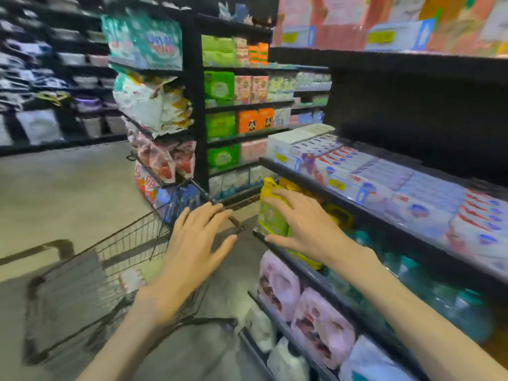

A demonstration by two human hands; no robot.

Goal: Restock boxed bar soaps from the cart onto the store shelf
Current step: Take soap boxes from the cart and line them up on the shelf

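Rows of boxed bar soaps (406, 188), white and pale blue with red and blue print, lie flat on the black shelf (343, 199) at the right. The wire cart (132, 243) stands at the lower left, blurred, and what it holds cannot be made out. My left hand (198, 240) hovers open over the cart's right rim, fingers spread, holding nothing. My right hand (302, 224) is open too, fingers spread in front of a yellow-green pack (270, 215) on the shelf below the soaps. I cannot tell whether it touches that pack.
Pink packs (280, 284) fill the lower shelf at right, teal bottles (445, 301) behind my right forearm. A hanging rack of snack bags (162, 158) stands just beyond the cart. Green and orange packs (236, 119) line the far shelves. Grey floor (60, 193) stretches left.
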